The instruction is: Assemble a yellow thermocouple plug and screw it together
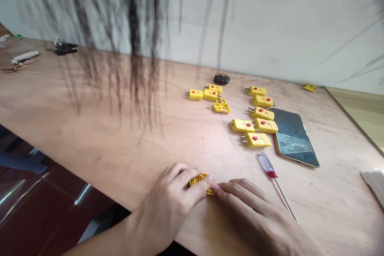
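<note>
Near the front edge of the table, an opened yellow plug housing (198,180) lies under my left hand (177,192), its inside facing up. The fingers and thumb of that hand are closed around it and cover part of it. My right hand (249,204) is closed, with its fingertips together at the housing's right side. Whatever they pinch there is too small to make out. A screwdriver (267,165) with a clear and red handle lies to the right of my right hand.
Several yellow plugs with red buttons (258,140) lie beyond my hands. An opened yellow plug (221,107) is among the left group. A phone (292,136) lies at right, a black oval object (222,79) near the wall, cables (64,47) far left. Blurred hair hangs across the view.
</note>
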`<state>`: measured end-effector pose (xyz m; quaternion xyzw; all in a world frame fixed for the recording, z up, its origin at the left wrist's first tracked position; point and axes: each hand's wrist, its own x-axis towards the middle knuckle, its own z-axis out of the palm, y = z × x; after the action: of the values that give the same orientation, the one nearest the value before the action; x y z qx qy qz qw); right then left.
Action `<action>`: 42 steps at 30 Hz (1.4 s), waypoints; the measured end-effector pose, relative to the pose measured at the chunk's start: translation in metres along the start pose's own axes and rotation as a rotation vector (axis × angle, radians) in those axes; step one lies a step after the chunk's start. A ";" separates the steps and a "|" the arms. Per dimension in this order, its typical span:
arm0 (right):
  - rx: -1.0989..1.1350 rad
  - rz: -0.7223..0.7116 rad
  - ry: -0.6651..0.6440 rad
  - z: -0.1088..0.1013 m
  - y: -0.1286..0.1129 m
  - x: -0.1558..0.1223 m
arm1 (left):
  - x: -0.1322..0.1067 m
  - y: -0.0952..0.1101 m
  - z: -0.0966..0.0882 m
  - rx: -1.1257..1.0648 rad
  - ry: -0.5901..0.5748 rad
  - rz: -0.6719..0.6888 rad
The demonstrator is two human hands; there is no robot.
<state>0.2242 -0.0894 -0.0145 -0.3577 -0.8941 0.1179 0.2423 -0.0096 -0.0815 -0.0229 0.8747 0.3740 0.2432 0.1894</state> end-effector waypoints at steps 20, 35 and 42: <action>-0.587 0.352 -0.006 -0.013 0.102 0.119 | -0.001 -0.001 0.002 0.185 0.080 0.084; -0.300 0.379 0.067 -0.016 0.059 0.084 | -0.003 -0.008 -0.006 -0.183 -0.036 -0.038; 0.303 0.432 0.110 -0.008 0.014 0.006 | -0.001 -0.007 -0.011 -0.257 -0.086 -0.032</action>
<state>0.2321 -0.0750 -0.0109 -0.5056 -0.7547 0.2797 0.3106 -0.0204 -0.0755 -0.0179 0.8467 0.3451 0.2483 0.3199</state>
